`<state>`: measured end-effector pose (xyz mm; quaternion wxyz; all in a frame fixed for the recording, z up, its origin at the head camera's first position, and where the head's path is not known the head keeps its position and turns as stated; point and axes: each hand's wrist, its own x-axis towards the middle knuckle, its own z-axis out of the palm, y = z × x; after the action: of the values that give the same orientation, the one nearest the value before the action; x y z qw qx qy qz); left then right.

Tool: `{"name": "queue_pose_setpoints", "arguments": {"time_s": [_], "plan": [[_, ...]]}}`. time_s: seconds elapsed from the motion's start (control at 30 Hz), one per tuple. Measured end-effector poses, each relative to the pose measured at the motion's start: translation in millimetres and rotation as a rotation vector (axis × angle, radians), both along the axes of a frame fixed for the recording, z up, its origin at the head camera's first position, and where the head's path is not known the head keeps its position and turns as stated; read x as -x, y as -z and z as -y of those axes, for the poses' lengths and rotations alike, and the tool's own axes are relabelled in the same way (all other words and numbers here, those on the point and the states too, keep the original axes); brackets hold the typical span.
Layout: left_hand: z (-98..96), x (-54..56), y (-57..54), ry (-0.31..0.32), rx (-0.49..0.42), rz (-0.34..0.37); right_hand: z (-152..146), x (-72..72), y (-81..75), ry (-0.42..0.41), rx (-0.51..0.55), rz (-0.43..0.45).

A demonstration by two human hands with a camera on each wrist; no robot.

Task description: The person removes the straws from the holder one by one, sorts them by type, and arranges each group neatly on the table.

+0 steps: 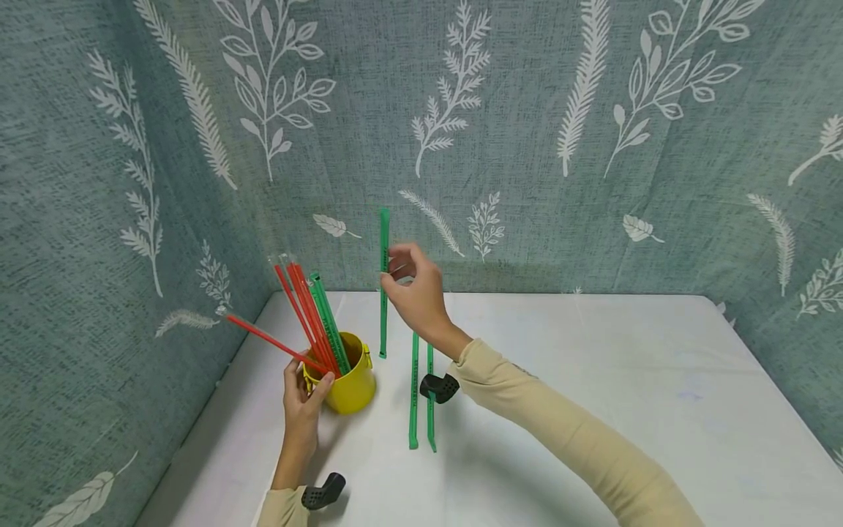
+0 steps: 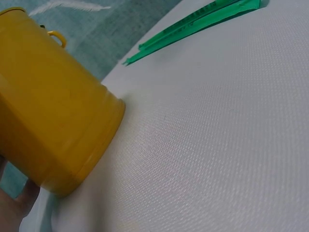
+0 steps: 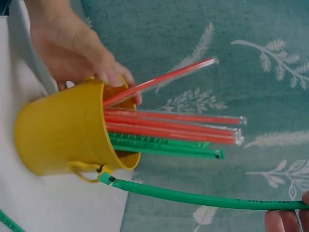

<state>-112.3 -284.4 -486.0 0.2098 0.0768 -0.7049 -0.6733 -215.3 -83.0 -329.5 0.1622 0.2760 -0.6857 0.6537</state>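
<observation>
A small yellow bucket point(image 1: 352, 388) stands at the left of the table, holding several red wrapped straws point(image 1: 304, 307) and green wrapped straws point(image 1: 329, 322). One red straw leans far out to the left. My left hand point(image 1: 303, 410) grips the bucket's left side, thumb at the rim, as the right wrist view also shows. To the right of the bucket my right hand point(image 1: 416, 289) pinches a single green straw point(image 1: 384, 322) between thumb and fingers, holding it upright in the air. Its lower end hangs near the bucket's handle lug point(image 3: 84, 171) in the right wrist view.
Two more green straws point(image 1: 413, 410) lie side by side on the white table point(image 1: 593, 410), partly under the right forearm. A leaf-patterned cloth point(image 1: 514, 146) rises behind and at both sides. Black wrist devices point(image 1: 324, 492) sit on both sleeves.
</observation>
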Motion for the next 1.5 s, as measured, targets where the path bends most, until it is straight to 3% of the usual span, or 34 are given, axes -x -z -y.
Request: {"name": "queue_pose_setpoints", "arguments": {"time_s": [0.3,0.53,1.0,1.3,1.5], "plan": [[-2.6,-1.2,-2.9,0.008,-0.002,0.011,-19,-20.1,-9.9,0.000,-0.021,0.030],[0.1,-1.3,-1.9,0.003,-0.005,0.016,-22,7.3,34.7,0.056,-0.059,0.046],[-2.4,-2.4,-4.3,-0.005,-0.007,0.009,-49,4.6,61.9,0.075,-0.073,0.175],[-1.1,-1.4,-2.2,-0.005,0.009,0.022,-59,-19.1,50.2,0.054,-0.094,0.277],[-0.5,-1.2,-1.1,-0.011,0.004,0.016,-62,-7.2,80.6,0.051,-0.098,0.344]]}}
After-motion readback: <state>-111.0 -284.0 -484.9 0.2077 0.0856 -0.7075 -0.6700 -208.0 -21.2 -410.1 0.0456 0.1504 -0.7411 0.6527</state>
